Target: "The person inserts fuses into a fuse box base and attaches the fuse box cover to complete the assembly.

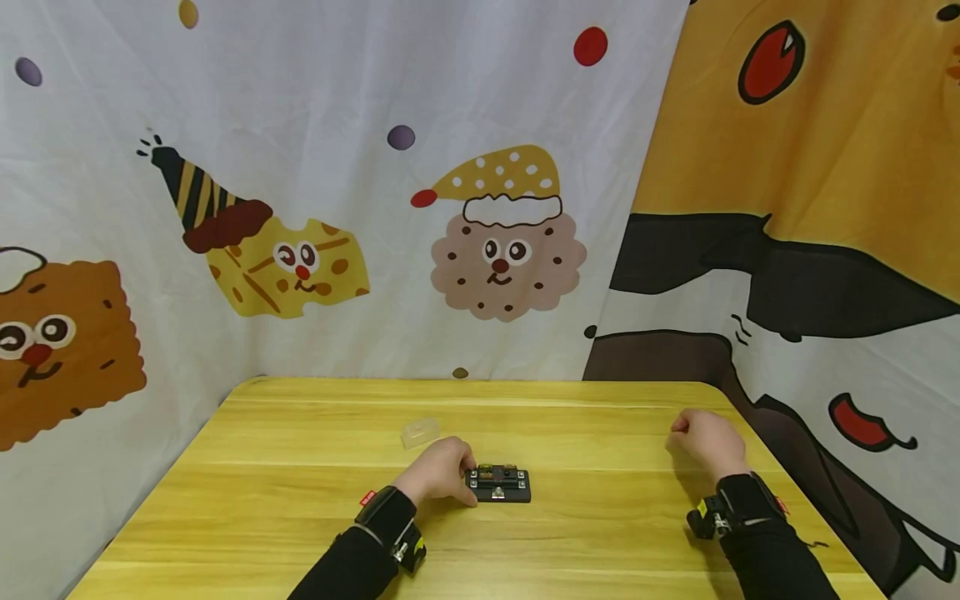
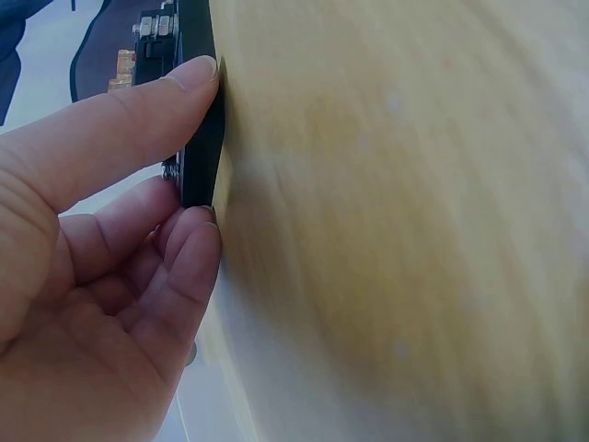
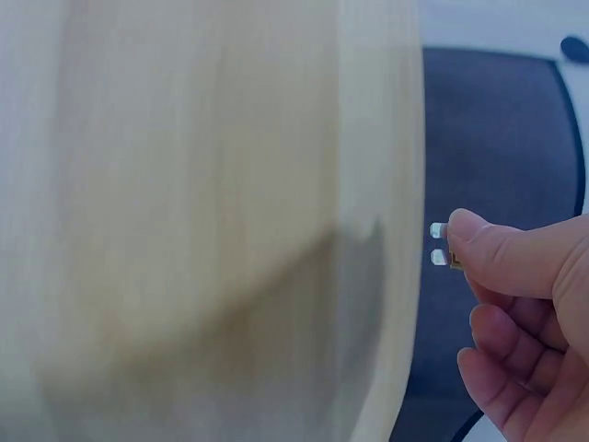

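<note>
A black fuse block (image 1: pixel 504 493) with metal screw terminals and small coloured fuses lies flat on the table. My left hand (image 1: pixel 441 472) grips its left end, thumb on the near side and fingers at the far corner. Seen edge-on in the left wrist view, the block (image 2: pixel 196 152) is pinched by the thumb and fingertips. Off to the right, my right hand (image 1: pixel 711 442) is above the table. Between thumb and finger it pinches a small blade fuse (image 3: pixel 439 257), whose two metal prongs stick out; its body is mostly hidden.
A clear plastic cover (image 1: pixel 420 432) lies on the wooden table (image 1: pixel 300 508), beyond the left hand. Behind the table's back edge hangs a printed cloth (image 1: pixel 330 158), which also runs along both sides.
</note>
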`<state>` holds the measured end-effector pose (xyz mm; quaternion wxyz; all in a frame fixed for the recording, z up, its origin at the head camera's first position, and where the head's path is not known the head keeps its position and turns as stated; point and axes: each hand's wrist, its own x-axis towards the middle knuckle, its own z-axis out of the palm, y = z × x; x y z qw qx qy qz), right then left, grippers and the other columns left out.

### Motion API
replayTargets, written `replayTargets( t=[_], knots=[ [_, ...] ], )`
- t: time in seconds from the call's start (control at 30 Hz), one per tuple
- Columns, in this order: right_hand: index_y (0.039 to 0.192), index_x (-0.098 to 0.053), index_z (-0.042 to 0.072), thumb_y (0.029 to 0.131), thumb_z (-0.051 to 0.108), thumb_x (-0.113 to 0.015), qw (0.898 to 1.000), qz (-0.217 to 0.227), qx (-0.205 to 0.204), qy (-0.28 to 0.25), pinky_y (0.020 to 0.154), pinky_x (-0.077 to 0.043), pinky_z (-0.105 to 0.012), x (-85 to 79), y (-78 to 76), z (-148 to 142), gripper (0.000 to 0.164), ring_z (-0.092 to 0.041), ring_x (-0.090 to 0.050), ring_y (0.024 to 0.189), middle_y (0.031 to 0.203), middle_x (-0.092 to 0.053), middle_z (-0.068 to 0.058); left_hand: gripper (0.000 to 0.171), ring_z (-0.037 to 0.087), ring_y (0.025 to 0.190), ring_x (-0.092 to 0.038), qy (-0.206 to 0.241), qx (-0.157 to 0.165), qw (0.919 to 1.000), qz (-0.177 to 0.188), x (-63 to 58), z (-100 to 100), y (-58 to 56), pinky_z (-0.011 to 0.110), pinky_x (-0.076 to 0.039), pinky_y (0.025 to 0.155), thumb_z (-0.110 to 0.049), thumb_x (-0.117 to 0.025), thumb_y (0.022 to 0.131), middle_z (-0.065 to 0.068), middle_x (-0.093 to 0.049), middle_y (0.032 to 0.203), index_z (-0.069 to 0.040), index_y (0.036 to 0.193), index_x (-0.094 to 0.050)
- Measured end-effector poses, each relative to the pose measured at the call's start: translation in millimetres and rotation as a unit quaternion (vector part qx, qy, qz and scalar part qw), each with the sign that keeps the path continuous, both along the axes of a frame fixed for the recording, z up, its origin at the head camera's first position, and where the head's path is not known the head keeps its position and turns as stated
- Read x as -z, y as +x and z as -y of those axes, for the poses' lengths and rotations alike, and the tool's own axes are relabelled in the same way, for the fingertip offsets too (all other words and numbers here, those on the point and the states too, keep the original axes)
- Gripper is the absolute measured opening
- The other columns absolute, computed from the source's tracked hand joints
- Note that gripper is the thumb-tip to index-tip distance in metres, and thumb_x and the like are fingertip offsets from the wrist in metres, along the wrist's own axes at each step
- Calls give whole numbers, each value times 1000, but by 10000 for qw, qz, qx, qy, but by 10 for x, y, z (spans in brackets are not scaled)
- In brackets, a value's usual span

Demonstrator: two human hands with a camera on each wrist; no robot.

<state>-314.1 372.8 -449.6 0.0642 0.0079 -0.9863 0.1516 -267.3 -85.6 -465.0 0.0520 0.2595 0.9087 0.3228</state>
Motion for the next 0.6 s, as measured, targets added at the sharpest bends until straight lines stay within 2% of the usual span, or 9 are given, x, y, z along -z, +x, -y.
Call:
replayTargets(
  t=[0.27, 0.6],
  knots=[
    [85, -68, 9, 87, 15, -75, 9989, -258, -330, -194, 66, -46, -43, -91, 2, 281, 9, -21, -57, 71, 81, -65, -3, 37, 10, 63, -45, -11, 15, 10000, -30, 1, -3, -2, 28, -43, 65, -10, -95, 61, -1, -53, 71, -6, 83, -66],
    [83, -68, 11, 85, 13, -77, 9955, -482, -719, -387, 67, -47, -42, -90, 16, 639, 9, -18, -58, 71, 80, -66, 0, 36, 10, 63, -44, 27, 46, 10000, -32, 23, 3, -1, 29, -43, 65, -9, -94, 62, 0, -54, 72, -7, 85, -66]
  ],
)
